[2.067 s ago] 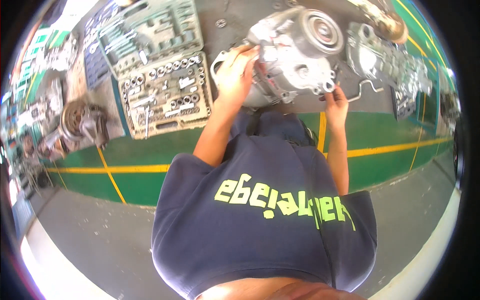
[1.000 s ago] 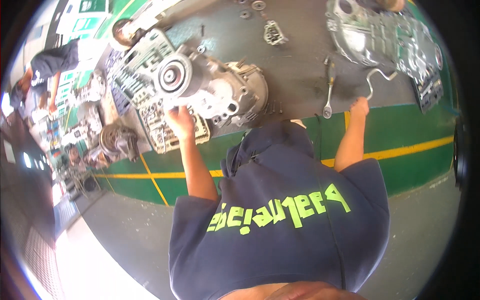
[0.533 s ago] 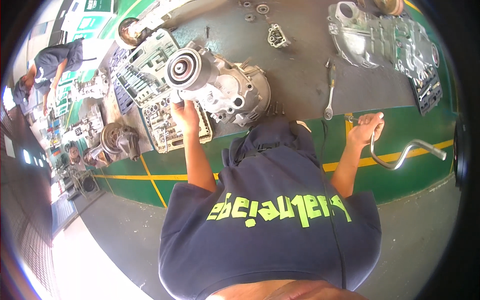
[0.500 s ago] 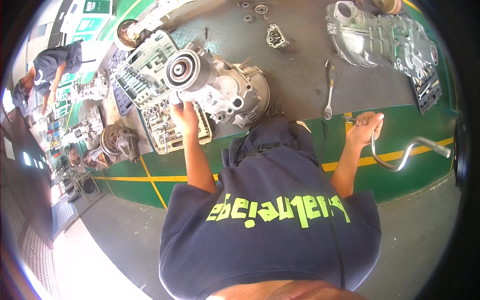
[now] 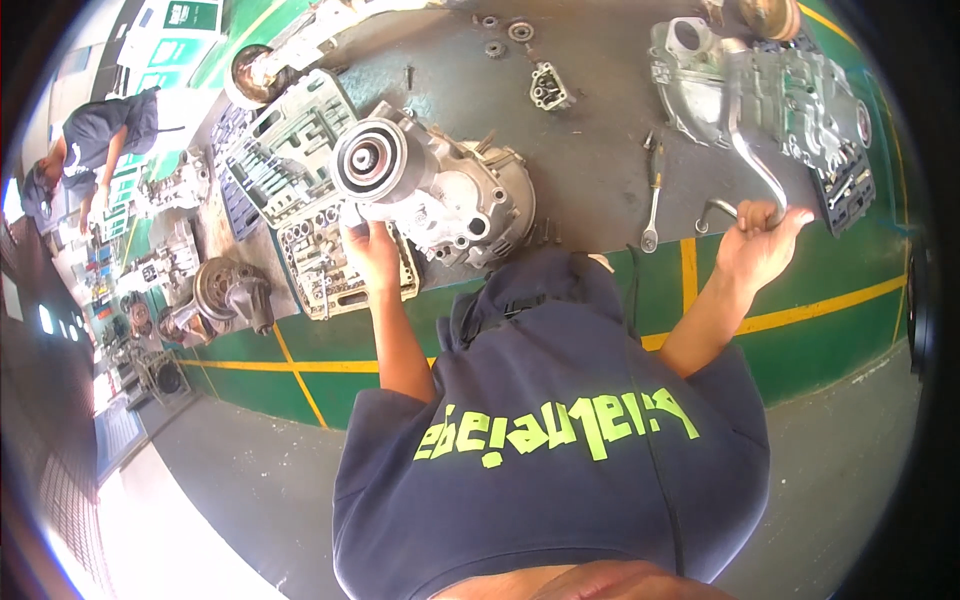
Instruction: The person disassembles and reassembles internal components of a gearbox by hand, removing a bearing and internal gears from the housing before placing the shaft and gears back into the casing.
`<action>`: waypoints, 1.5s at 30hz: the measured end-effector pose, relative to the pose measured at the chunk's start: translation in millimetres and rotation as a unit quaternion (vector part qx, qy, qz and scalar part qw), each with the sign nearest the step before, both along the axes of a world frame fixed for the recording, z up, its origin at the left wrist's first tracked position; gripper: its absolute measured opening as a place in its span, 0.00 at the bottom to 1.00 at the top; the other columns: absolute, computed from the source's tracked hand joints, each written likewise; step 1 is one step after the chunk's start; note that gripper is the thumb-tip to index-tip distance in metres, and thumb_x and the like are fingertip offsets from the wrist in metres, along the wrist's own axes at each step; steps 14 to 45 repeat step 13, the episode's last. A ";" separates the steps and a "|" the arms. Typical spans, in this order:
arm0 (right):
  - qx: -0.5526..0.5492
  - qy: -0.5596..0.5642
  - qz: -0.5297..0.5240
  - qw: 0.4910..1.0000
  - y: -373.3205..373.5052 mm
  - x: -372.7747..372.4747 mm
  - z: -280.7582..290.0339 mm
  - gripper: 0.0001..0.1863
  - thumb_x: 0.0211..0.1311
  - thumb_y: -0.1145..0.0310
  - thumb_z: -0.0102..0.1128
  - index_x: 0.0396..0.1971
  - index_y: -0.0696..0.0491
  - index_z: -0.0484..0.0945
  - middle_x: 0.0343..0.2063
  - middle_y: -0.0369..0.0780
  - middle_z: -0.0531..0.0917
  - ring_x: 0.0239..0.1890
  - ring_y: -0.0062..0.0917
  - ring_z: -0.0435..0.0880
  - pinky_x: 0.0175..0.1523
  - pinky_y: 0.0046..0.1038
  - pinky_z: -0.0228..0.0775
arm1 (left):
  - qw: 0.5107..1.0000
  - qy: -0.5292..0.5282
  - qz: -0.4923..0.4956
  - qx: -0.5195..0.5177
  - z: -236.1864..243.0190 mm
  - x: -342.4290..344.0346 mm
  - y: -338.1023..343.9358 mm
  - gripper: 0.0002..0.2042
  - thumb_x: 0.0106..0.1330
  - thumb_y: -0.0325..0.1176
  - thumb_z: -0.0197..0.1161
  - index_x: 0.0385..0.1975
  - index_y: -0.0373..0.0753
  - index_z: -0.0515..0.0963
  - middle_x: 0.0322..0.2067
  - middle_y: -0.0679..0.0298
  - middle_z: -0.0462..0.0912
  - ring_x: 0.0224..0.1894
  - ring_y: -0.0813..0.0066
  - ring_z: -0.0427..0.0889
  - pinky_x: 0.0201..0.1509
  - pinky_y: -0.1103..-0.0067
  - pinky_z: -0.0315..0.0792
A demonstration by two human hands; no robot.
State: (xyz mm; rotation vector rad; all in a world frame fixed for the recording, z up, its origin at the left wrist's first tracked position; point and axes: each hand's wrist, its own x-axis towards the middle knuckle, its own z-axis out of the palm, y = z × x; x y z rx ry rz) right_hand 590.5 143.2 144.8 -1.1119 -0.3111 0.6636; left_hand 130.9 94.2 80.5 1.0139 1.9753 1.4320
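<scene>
My right hand (image 5: 755, 250) is closed round a bent chrome speed brace (image 5: 745, 150), held at the bench's near edge. One end of the brace reaches away, across the silver transmission case; the short bent end points left, beside a ratchet (image 5: 653, 200) lying on the bench. My left hand (image 5: 372, 255) grips the near left side of a grey gearbox (image 5: 450, 200), just under its round pulley-like part (image 5: 370, 160). Its fingertips are partly hidden against the housing. Below that hand lies an open socket set case (image 5: 330, 290).
The silver transmission case (image 5: 690, 90) stands at the far right, above a dark tool tray (image 5: 848, 200). Small gears (image 5: 520, 32) and a small cast housing (image 5: 548, 88) lie farther back. Several bolts lie beside the gearbox. Another person (image 5: 105, 140) works at the far left.
My right hand has moved right and turned the speed brace, swinging its long end from the lower right to pointing away over the bench. My left hand stays at the gearbox.
</scene>
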 end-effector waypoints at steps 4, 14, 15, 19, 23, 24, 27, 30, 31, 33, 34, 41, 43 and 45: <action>0.156 0.174 0.290 0.928 21.3 -12.0 8.9 0.38 0.60 0.28 0.51 0.26 0.56 0.72 0.15 0.32 0.65 0.20 0.17 0.59 0.31 0.27 0.57 | 0.997 -0.052 -0.039 0.045 3.4 2.3 1.7 0.16 0.73 0.24 0.56 0.59 0.31 0.70 0.54 0.57 0.79 0.55 0.74 0.77 0.59 0.77 0.70; 0.197 -0.294 0.498 0.792 66.2 -94.8 63.1 0.12 0.48 0.77 0.74 0.23 0.56 0.75 0.17 0.29 0.75 0.18 0.11 0.67 0.24 0.18 0.57 | 0.993 -0.045 0.073 0.083 94.2 15.5 9.9 0.20 0.78 0.48 0.48 0.57 0.40 0.70 0.56 0.60 0.77 0.55 0.67 0.76 0.58 0.70 0.69; 0.197 -0.294 0.498 0.792 66.2 -94.8 63.1 0.12 0.48 0.77 0.74 0.23 0.56 0.75 0.17 0.29 0.75 0.18 0.11 0.67 0.24 0.18 0.57 | 0.993 -0.045 0.073 0.083 94.2 15.5 9.9 0.20 0.78 0.48 0.48 0.57 0.40 0.70 0.56 0.60 0.77 0.55 0.67 0.76 0.58 0.70 0.69; 0.197 -0.294 0.498 0.792 66.2 -94.8 63.1 0.12 0.48 0.77 0.74 0.23 0.56 0.75 0.17 0.29 0.75 0.18 0.11 0.67 0.24 0.18 0.57 | 0.993 -0.045 0.073 0.083 94.2 15.5 9.9 0.20 0.78 0.48 0.48 0.57 0.40 0.70 0.56 0.60 0.77 0.55 0.67 0.76 0.58 0.70 0.69; 0.197 -0.294 0.498 0.792 66.2 -94.8 63.1 0.12 0.48 0.77 0.74 0.23 0.56 0.75 0.17 0.29 0.75 0.18 0.11 0.67 0.24 0.18 0.57 | 0.993 -0.045 0.073 0.083 94.2 15.5 9.9 0.20 0.78 0.48 0.48 0.57 0.40 0.70 0.56 0.60 0.77 0.55 0.67 0.76 0.58 0.70 0.69; 0.197 -0.294 0.498 0.792 66.2 -94.8 63.1 0.12 0.48 0.77 0.74 0.23 0.56 0.75 0.17 0.29 0.75 0.18 0.11 0.67 0.24 0.18 0.57 | 0.993 -0.045 0.073 0.083 94.2 15.5 9.9 0.20 0.78 0.48 0.48 0.57 0.40 0.70 0.56 0.60 0.77 0.55 0.67 0.76 0.58 0.70 0.69; 0.197 -0.294 0.498 0.792 66.2 -94.8 63.1 0.12 0.48 0.77 0.74 0.23 0.56 0.75 0.17 0.29 0.75 0.18 0.11 0.67 0.24 0.18 0.57 | 0.993 -0.045 0.073 0.083 94.2 15.5 9.9 0.20 0.78 0.48 0.48 0.57 0.40 0.70 0.56 0.60 0.77 0.55 0.67 0.76 0.58 0.70 0.69; 0.197 -0.294 0.498 0.792 66.2 -94.8 63.1 0.12 0.48 0.77 0.74 0.23 0.56 0.75 0.17 0.29 0.75 0.18 0.11 0.67 0.24 0.18 0.57 | 0.993 -0.045 0.073 0.083 94.2 15.5 9.9 0.20 0.78 0.48 0.48 0.57 0.40 0.70 0.56 0.60 0.77 0.55 0.67 0.76 0.58 0.70 0.69; 0.197 -0.294 0.498 0.792 66.2 -94.8 63.1 0.12 0.48 0.77 0.74 0.23 0.56 0.75 0.17 0.29 0.75 0.18 0.11 0.67 0.24 0.18 0.57 | 0.993 -0.045 0.073 0.083 94.2 15.5 9.9 0.20 0.78 0.48 0.48 0.57 0.40 0.70 0.56 0.60 0.77 0.55 0.67 0.76 0.58 0.70 0.69; 0.197 -0.294 0.498 0.792 66.2 -94.8 63.1 0.12 0.48 0.77 0.74 0.23 0.56 0.75 0.17 0.29 0.75 0.18 0.11 0.67 0.24 0.18 0.57 | 0.993 -0.045 0.073 0.083 94.2 15.5 9.9 0.20 0.78 0.48 0.48 0.57 0.40 0.70 0.56 0.60 0.77 0.55 0.67 0.76 0.58 0.70 0.69; 0.197 -0.294 0.498 0.792 66.2 -94.8 63.1 0.12 0.48 0.77 0.74 0.23 0.56 0.75 0.17 0.29 0.75 0.18 0.11 0.67 0.24 0.18 0.57 | 0.993 -0.045 0.073 0.083 94.2 15.5 9.9 0.20 0.78 0.48 0.48 0.57 0.40 0.70 0.56 0.60 0.77 0.55 0.67 0.76 0.58 0.70 0.69; 0.197 -0.294 0.498 0.792 66.2 -94.8 63.1 0.12 0.48 0.77 0.74 0.23 0.56 0.75 0.17 0.29 0.75 0.18 0.11 0.67 0.24 0.18 0.57 | 0.993 -0.045 0.073 0.083 94.2 15.5 9.9 0.20 0.78 0.48 0.48 0.57 0.40 0.70 0.56 0.60 0.77 0.55 0.67 0.76 0.58 0.70 0.69; 0.197 -0.294 0.498 0.792 66.2 -94.8 63.1 0.12 0.48 0.77 0.74 0.23 0.56 0.75 0.17 0.29 0.75 0.18 0.11 0.67 0.24 0.18 0.57 | 0.993 -0.045 0.073 0.083 94.2 15.5 9.9 0.20 0.78 0.48 0.48 0.57 0.40 0.70 0.56 0.60 0.77 0.55 0.67 0.76 0.58 0.70 0.69; 0.197 -0.294 0.498 0.792 66.2 -94.8 63.1 0.12 0.48 0.77 0.74 0.23 0.56 0.75 0.17 0.29 0.75 0.18 0.11 0.67 0.24 0.18 0.57 | 0.993 -0.045 0.073 0.083 94.2 15.5 9.9 0.20 0.78 0.48 0.48 0.57 0.40 0.70 0.56 0.60 0.77 0.55 0.67 0.76 0.58 0.70 0.69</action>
